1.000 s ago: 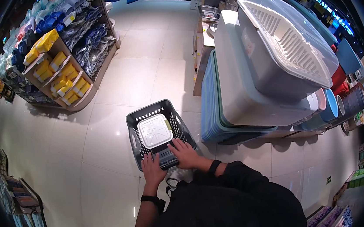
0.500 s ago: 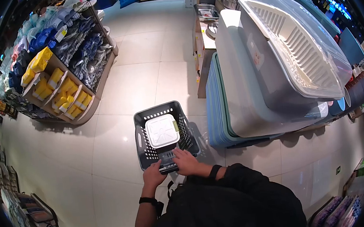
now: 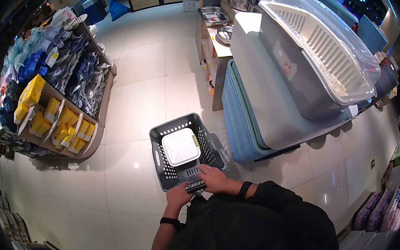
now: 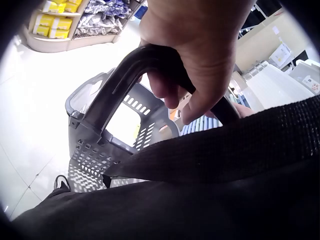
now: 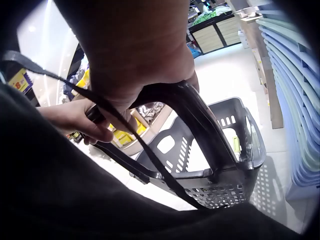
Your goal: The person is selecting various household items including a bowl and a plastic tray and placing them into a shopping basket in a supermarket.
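Note:
A dark grey shopping basket (image 3: 161, 177) with perforated walls is in front of the person in the head view. Inside it lies a square white lidded box (image 3: 180, 147) with a green clip on its right side. My left hand (image 3: 178, 197) grips the left part of the black basket handle (image 3: 196, 186); in the left wrist view its fingers curl round the bar. On the handle's right part, my right hand (image 3: 215, 179) holds on from above, palm over the bend and thumb below in the right wrist view. A black strap (image 5: 150, 150) crosses that view.
To the right stand stacked storage bins (image 3: 254, 91), with a grey drawer-like tub (image 3: 295, 67) on top. A shelf unit (image 3: 78, 132) with yellow packs and slippers is at the left. Between them runs a tiled floor (image 3: 142, 72). Metal pans (image 3: 213, 16) sit on a counter ahead.
Both hands have drawn in from flat, spread fingers over the basket's near end to a grip on its handle. The left-hand shelf has shifted left and down as the view moved.

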Demonstrator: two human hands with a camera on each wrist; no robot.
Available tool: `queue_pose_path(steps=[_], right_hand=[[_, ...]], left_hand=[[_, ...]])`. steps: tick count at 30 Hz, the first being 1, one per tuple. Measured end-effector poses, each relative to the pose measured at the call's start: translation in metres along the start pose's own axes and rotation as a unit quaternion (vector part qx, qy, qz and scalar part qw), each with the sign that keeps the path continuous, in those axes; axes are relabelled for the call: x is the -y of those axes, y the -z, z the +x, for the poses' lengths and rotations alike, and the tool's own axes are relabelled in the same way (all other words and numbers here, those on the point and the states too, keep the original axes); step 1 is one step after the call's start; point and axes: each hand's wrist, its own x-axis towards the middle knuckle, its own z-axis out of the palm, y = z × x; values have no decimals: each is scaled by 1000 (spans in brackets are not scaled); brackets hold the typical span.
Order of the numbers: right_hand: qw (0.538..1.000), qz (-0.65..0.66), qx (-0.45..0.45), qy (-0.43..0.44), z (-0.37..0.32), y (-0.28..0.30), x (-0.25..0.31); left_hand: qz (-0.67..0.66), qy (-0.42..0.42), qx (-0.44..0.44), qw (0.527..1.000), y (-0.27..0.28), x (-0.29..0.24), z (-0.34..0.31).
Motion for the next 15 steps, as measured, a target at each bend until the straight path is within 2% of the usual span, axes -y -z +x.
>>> queue_pose_path(steps=[1,3,4,7,12,14,15], right_hand=[[1000,-2,-3,-4,4,-1,-1],[993,16,107,-42,10,1,-11],[998,-53,-13,-3,8,1,-9],[996,-70,-44,-40,17,-1,-6],[994,-76,-73,-27,26,12,-12],[984,22,141,-107,33,8,-13],[984,22,139,-107,35,8,-12]], left_hand=[[3,-8,8,1000,2,3,3],[11,-1,30,999,3,-2,12],[12,-10,26,1000,4,-1,16],[15,-24,27,999,8,6,29],[30,-22,49,998,18,0,42],[28,-28,51,998,25,4,39],[24,-31,52,998,28,5,38]])
